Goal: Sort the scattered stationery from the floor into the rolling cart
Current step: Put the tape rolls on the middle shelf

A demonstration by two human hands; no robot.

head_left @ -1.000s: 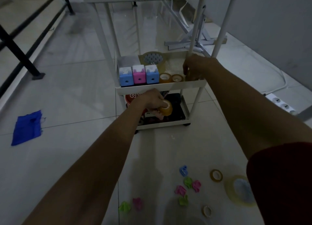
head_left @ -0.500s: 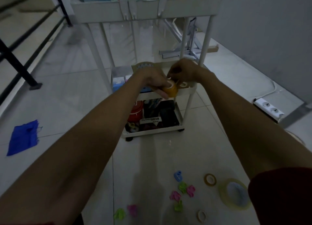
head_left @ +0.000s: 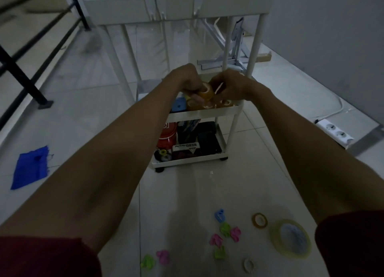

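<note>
left hand (head_left: 187, 81): fingers curl round the amber tape roll (head_left: 206, 92) from its 9 o'clock side and carry its weight.
right hand (head_left: 230, 85): fingertips pinch the same roll at its 3 o'clock edge, where a pale sliver shows. Cannot tell if that is the loose tape end.
roll position: in the air, just above the front rim of the cart's middle shelf (head_left: 207, 113), at 12 o'clock in the view. Not set down yet.
why two hands: likely steadying or turning the roll so it drops into a tight slot without knocking its neighbours.
why that shelf: other amber rolls (head_left: 225, 103) already sit along the front rim, so like goes with like. A blue block (head_left: 179, 105) sits at their 9 o'clock.
bottom shelf (head_left: 220, 152): red tin (head_left: 166, 135), dark items and a box reading "HERO" (head_left: 187, 146), upside down from here. The small print beside it is unreadable.
top tray (head_left: 187, 6): holds packs with labels, too blurred to read.
left on floor, 5 o'clock: coloured clips (head_left: 225, 229), small amber ring of tape (head_left: 259, 220), large clear tape roll (head_left: 291, 238), small pale ring (head_left: 248, 265).
not stationery: blue cloth (head_left: 30, 167) at 8 o'clock, power strip (head_left: 334, 132) at 3 o'clock.
progress: judged partway, with the floor pile still to go.
</note>
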